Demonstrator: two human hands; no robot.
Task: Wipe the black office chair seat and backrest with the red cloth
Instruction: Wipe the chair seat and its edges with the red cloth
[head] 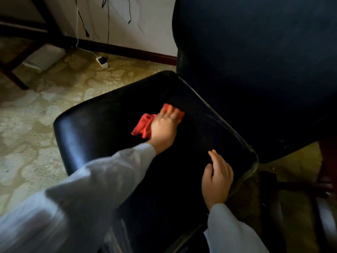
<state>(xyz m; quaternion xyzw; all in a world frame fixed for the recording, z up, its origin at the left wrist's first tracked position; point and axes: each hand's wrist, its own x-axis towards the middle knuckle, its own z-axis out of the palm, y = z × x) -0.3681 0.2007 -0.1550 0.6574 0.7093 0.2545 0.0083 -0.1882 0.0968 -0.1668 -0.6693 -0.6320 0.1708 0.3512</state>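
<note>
Crumpled red cloth [143, 126] lies near the middle of the glossy black padded seat [109, 110] of the office chair, slightly toward the back. My left hand [164, 127] lies palm down on it, fingers stretched out flat and pressing; bunched folds of the cloth stick out at the hand's left side. My right hand [218, 179] rests flat on the seat near its right edge, fingers relaxed and together, holding nothing, well apart from the cloth. Both my arms are in pale grey sleeves [102, 172]. The tall dark padded backrest [255, 70] rises behind the seat at upper right. Under the chair is a worn beige patterned carpet [32, 128]. A white power adapter [102, 62] sits on the carpet near the dark baseboard [138, 53], with thin cables [108, 24] hanging down the pale wall above it.
</note>
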